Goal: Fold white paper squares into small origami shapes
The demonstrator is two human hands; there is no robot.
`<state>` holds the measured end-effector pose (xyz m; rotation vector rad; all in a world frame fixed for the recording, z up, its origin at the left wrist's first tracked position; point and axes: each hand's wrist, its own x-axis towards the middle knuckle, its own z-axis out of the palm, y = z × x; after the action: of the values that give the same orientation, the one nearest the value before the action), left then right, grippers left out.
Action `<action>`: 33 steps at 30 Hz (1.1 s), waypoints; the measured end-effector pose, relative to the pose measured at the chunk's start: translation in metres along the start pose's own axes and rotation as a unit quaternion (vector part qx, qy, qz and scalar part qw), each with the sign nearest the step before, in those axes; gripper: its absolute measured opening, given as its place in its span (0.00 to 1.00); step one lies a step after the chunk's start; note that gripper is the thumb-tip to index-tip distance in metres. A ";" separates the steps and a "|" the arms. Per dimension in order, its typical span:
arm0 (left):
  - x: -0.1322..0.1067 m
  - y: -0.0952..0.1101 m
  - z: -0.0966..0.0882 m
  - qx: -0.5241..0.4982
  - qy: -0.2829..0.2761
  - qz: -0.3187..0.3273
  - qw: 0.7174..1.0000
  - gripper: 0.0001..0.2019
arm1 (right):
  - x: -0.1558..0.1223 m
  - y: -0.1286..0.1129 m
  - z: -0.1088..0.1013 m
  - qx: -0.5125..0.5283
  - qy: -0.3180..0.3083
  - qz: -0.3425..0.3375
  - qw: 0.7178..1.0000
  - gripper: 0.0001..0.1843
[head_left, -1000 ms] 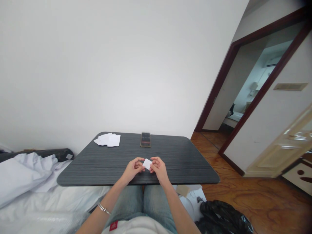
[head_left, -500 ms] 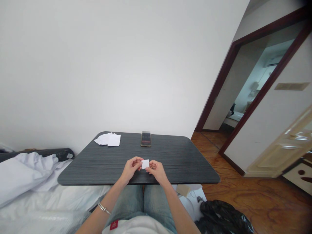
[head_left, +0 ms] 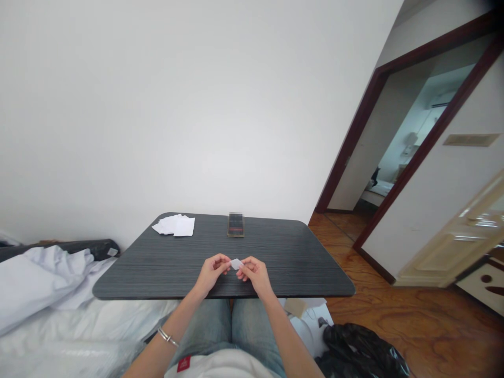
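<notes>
A small white piece of paper (head_left: pixel 235 264) is held between my two hands above the near part of the dark table (head_left: pixel 275 247). My left hand (head_left: pixel 213 271) pinches its left corner between thumb and finger. At the opposite corner, my right hand (head_left: pixel 254 274) grips it in the same way. The paper looks folded and is turned so that a corner points up, but its layers are too small to make out.
Several white sheets (head_left: pixel 183 226) lie in a loose pile at the table's far left. A phone-like dark object (head_left: pixel 235 224) lies at the back edge, near the wall (head_left: pixel 236 105). Right of my legs is a black plastic bag (head_left: pixel 360 349); white cloth (head_left: pixel 43 278) is heaped at left.
The paper has turned from a squarish, upright position to a diamond-like one, and less of it shows. My right fingers have shifted slightly up along it; my left hand has barely moved.
</notes>
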<state>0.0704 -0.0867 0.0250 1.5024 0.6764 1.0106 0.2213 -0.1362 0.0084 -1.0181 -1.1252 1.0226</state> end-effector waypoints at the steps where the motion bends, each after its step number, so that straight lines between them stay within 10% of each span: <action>1: 0.000 0.000 0.000 0.003 0.003 0.005 1.000 0.09 | 0.000 -0.001 0.000 0.004 0.000 0.001 1.000 0.13; 33: 0.000 -0.002 -0.002 0.026 -0.015 0.011 0.999 0.12 | 0.000 0.003 0.001 -0.084 -0.013 -0.004 0.996 0.09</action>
<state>0.0691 -0.0849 0.0228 1.5706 0.6722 0.9915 0.2204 -0.1351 0.0053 -1.1354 -1.2513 0.9497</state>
